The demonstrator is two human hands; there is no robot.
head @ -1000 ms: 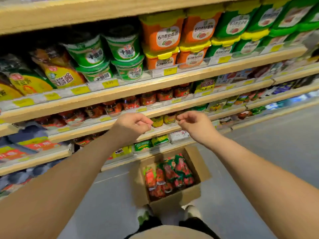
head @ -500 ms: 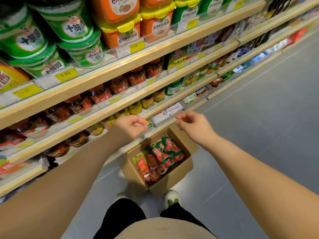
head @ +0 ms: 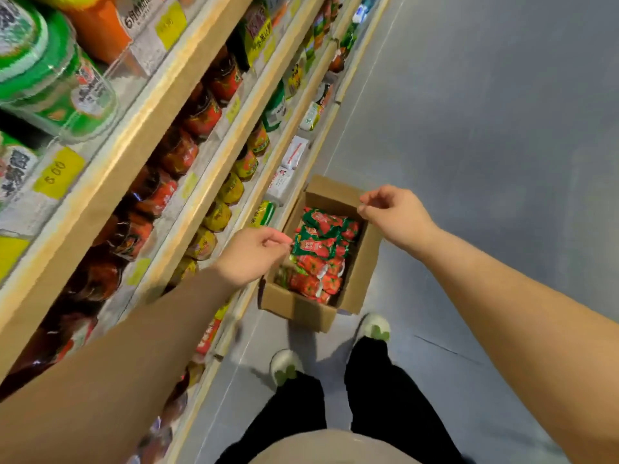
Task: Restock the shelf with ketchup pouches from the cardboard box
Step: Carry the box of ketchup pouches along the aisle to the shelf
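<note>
An open cardboard box [head: 301,309] stands on the floor against the foot of the shelf unit. Red and green ketchup pouches [head: 321,252] fill it in a loose pile. My left hand [head: 253,254] hovers over the box's left rim, fingers curled and pinched together, fingertips just short of the top pouches, with nothing in it. My right hand [head: 393,212] hangs above the box's far right corner, fingers also pinched and nothing held. The wooden shelves [head: 214,169] run along the left, with jars and packets in rows.
Green tubs [head: 50,78] and orange tubs fill the top left shelf, red-lidded jars [head: 201,112] the row below, yellow jars [head: 231,189] lower down. White packets [head: 288,165] lie on the bottom shelf beside the box. My shoes [head: 373,326] stand just behind it on grey floor [head: 485,128].
My view has tipped down and swung toward the floor. Both hands have dropped from shelf height to just above the box, staying pinched and without anything in them.
</note>
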